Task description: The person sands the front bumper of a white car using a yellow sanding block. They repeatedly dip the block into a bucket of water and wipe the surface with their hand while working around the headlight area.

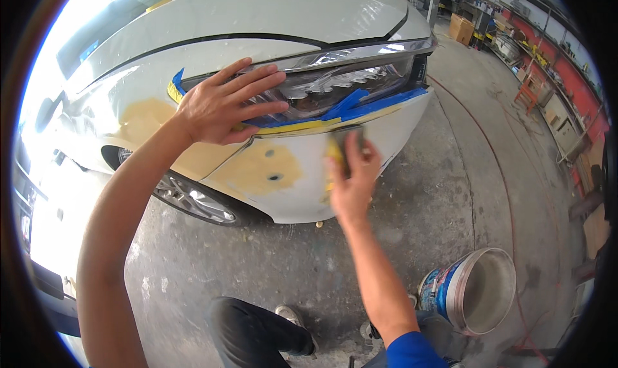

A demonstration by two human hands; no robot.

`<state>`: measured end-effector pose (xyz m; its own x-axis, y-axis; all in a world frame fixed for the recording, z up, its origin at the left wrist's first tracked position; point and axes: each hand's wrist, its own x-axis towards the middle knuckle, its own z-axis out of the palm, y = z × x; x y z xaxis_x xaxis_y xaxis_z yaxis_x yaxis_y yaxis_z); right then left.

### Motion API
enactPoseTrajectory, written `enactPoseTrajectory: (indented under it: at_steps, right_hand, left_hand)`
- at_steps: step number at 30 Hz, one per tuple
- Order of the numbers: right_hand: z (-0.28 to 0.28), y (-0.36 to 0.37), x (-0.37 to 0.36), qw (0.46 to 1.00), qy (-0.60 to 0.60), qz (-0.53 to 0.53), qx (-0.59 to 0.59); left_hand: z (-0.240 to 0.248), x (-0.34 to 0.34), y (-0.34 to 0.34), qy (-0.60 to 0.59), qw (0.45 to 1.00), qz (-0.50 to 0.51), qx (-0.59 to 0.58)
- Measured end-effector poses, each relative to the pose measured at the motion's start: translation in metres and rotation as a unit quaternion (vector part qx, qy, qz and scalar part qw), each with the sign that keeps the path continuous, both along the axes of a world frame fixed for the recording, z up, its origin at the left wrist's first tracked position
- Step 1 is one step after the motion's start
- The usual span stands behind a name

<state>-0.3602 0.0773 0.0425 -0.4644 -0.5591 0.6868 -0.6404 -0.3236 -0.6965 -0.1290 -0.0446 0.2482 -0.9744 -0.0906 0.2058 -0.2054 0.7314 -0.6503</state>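
My left hand lies flat with fingers spread over the inner end of the car's headlight and the panel beside it. Blue and yellow masking tape runs along the headlight's lower edge. My right hand, blurred by motion, grips a dark and yellow sanding block against the white bumper, just below the tape. To the left of the block, a tan filler patch with two small dark spots covers part of the bumper. Another tan patch shows on the fender.
A front wheel sits under the fender. On the concrete floor at my right stands a bucket with a blue label. A red hose trails along the floor. Cluttered shelves and a cardboard box line the far right.
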Motion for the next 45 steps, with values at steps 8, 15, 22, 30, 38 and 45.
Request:
enactPoseTrajectory:
  at_steps: [8,15,22,30,38,45]
  right_hand:
    - [-0.016,-0.026,-0.059,0.989,-0.139,-0.027,0.048]
    - [-0.011,-0.016,-0.053,0.989,-0.138,-0.016,0.053]
    - [-0.028,-0.038,-0.085,0.976,-0.214,-0.027,0.026]
    - [-0.017,-0.05,-0.078,0.983,-0.146,-0.097,0.048]
    - [-0.012,-0.066,-0.144,0.972,-0.142,-0.096,0.161]
    - [0.013,-0.065,-0.176,0.966,-0.044,-0.12,0.227]
  left_hand:
    - [0.008,-0.001,0.008,-0.03,0.998,0.049,-0.011]
    - [0.004,-0.002,0.004,-0.012,0.999,0.033,0.0]
    - [0.0,-0.01,0.001,0.014,1.0,-0.016,0.004]
    - [0.002,0.001,0.0,0.005,1.0,0.004,0.0]
    - [0.001,0.001,0.0,0.011,1.0,-0.002,0.001]
    - [0.001,0.001,0.0,0.018,1.0,-0.007,0.002]
